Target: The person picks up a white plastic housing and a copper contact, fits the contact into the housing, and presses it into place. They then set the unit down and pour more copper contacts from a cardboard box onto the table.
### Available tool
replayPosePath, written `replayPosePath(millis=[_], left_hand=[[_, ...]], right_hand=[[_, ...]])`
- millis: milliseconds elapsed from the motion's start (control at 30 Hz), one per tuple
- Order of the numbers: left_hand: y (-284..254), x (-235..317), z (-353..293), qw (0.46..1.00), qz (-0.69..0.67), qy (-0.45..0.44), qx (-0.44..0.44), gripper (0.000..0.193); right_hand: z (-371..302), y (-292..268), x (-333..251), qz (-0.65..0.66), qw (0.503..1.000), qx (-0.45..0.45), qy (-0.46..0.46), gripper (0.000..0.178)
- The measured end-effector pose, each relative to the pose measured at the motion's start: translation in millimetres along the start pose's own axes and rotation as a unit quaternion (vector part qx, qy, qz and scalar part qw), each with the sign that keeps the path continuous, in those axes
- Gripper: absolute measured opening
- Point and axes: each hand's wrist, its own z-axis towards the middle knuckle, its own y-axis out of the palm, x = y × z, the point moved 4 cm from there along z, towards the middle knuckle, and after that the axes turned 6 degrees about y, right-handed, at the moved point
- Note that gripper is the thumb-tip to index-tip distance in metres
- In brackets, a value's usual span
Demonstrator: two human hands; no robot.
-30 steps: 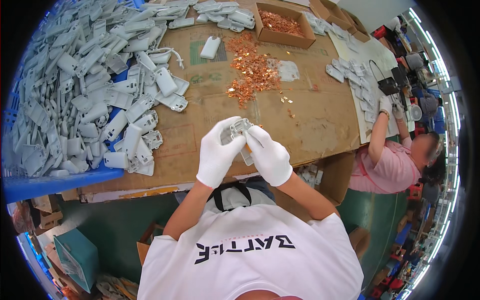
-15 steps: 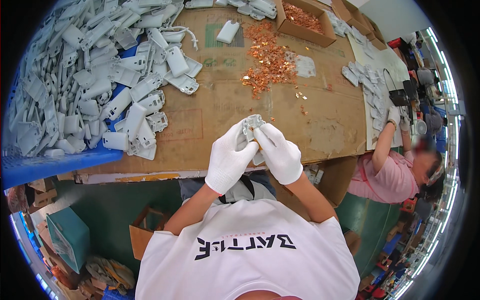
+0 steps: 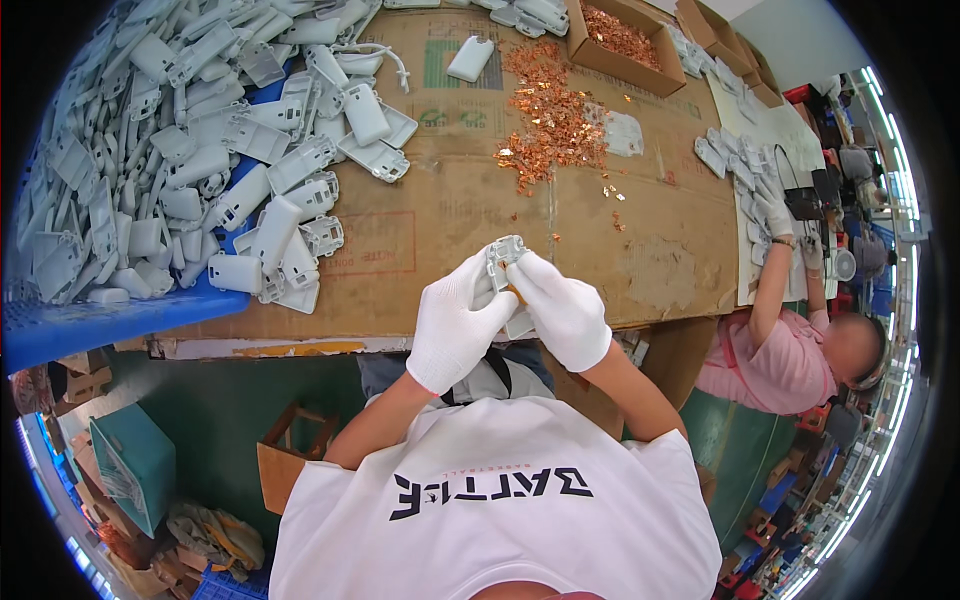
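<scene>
Both my hands wear white knit gloves and meet over the table's front edge. My left hand (image 3: 460, 320) is closed round a light grey plastic casing (image 3: 506, 250), its open side with cutouts turned up. My right hand (image 3: 562, 310) presses thumb and fingers together at the casing's inner side; whatever small part they may pinch is hidden. Ahead of the hands lies a loose heap of small copper-coloured metal pieces (image 3: 550, 120), with a few strays nearer to me.
At the left, a blue crate (image 3: 130, 325) overflows with grey casings (image 3: 200, 160) that spill onto the cardboard-covered table (image 3: 460, 210). A cardboard box (image 3: 625, 45) of copper pieces stands at the far right. Beyond the right side, a co-worker in pink (image 3: 770, 350) reaches toward more casings.
The view has shifted slightly, so the table items sit a little further right. My hands keep their hold on the casing, with small finger movement. The co-worker's gloved hand has moved.
</scene>
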Motion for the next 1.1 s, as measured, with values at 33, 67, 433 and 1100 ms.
replayPosePath(millis=[33, 67, 433, 1100], left_hand=[[-1.1, 0.2, -1.9, 1.0, -0.005, 0.014, 0.007, 0.043], [-1.6, 0.2, -2.6, 1.0, -0.004, 0.014, 0.007, 0.043], [6.0, 8.3, -1.2, 0.997, 0.019, 0.075, -0.004, 0.046], [7.9, 20.0, -6.0, 0.994, 0.066, 0.081, -0.016, 0.043]], right_hand=[[-0.8, 1.5, -1.0, 0.006, 1.0, -0.004, -0.001, 0.043], [-0.2, 0.1, -2.6, 0.006, 1.0, -0.003, -0.001, 0.043], [-0.5, -13.3, -5.9, -0.055, 0.997, 0.023, 0.049, 0.048], [-5.4, -14.7, -11.9, -0.042, 0.999, 0.004, 0.018, 0.037]])
